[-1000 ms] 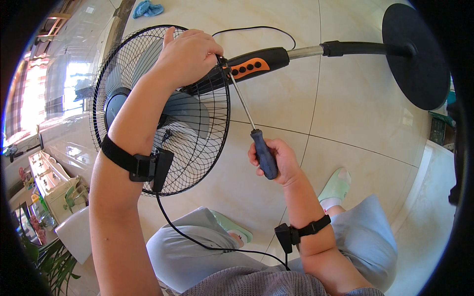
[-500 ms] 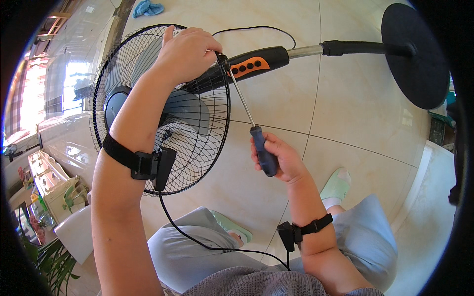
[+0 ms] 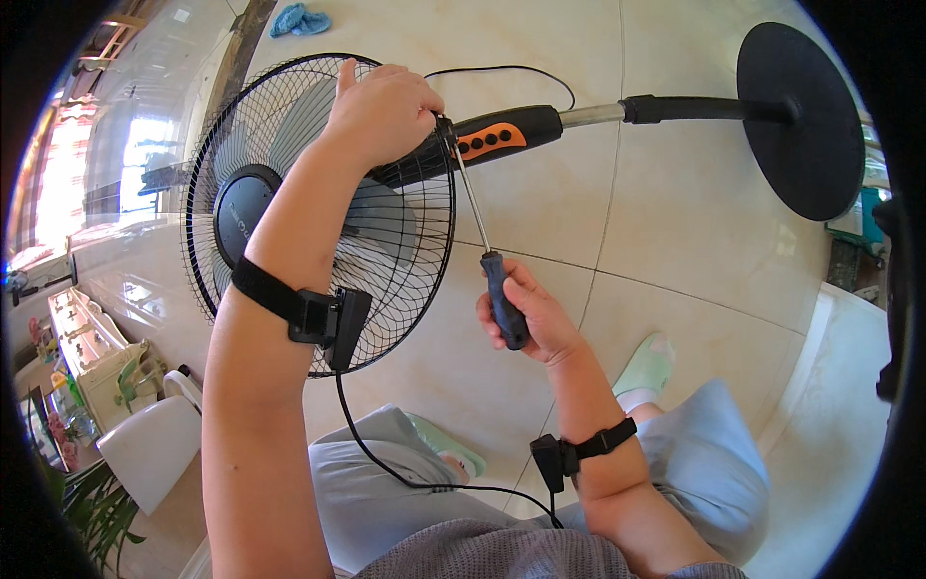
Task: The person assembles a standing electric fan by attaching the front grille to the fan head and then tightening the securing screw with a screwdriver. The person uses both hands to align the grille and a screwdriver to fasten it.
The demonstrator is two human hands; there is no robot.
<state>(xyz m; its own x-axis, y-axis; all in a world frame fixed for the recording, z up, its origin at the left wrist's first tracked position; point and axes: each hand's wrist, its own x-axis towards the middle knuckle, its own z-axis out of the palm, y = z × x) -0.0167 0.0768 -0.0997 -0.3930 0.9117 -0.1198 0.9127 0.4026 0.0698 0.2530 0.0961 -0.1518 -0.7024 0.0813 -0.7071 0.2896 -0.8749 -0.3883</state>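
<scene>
A black pedestal fan lies across the tiled floor, its wire guard (image 3: 424, 289) on the left and grey blades (image 3: 381, 217) inside. My left hand (image 3: 386, 114) curls over the guard's upper right rim, fingertips by a small clip on the rim (image 3: 447, 130). In my right hand (image 3: 535, 314) is a screwdriver with a dark blue handle (image 3: 504, 301), fingers wrapped round it. Its metal shaft (image 3: 472, 198) points up and away, and the tip meets the rim at the clip. Just right of there is the orange control panel (image 3: 490, 141) with several black buttons.
The metal pole (image 3: 592, 115) runs right to the round black base (image 3: 801, 125), tipped on edge. A power cord (image 3: 516, 68) loops behind the fan. A blue cloth (image 3: 299, 19) lies at the far left. Below are my feet in green slippers (image 3: 646, 365); a white chair (image 3: 149, 454) stands left.
The whole view has shifted slightly, with fan and left arm a little further right in it. The screwdriver stays at the clip, its handle swung slightly left. Both grips hold.
</scene>
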